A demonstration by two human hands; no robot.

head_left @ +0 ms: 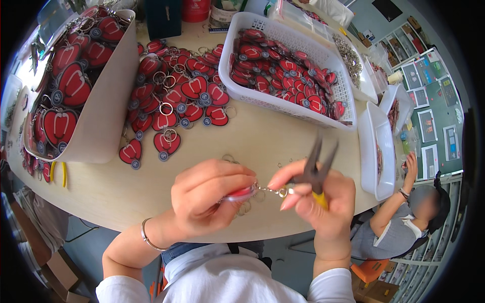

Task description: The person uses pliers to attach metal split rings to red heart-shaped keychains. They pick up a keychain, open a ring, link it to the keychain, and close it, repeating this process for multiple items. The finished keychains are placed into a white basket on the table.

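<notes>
My left hand [207, 194] is closed on a red keychain charm [239, 194], seen edge-on and mostly covered by the fingers. From the charm a short metal chain [269, 189] runs across to the fingertips of my right hand [331, 204], which pinch near its end clasp. That same hand also keeps a pair of pliers [314, 175] with yellow handles against its fingers, dark jaws spread and pointing away from me. Several thin metal split rings [244, 207] lie on the table below and around my hands.
Finished-looking red heart-shaped keychains [194, 87] lie heaped beyond my hands. A beige bin [108, 118] full of them stands at left, yellow-handled pliers [64, 174] beside it. Behind sits a white basket [290, 112] of red charms; white trays [371, 151] line the right. Another person [391, 227] sits there.
</notes>
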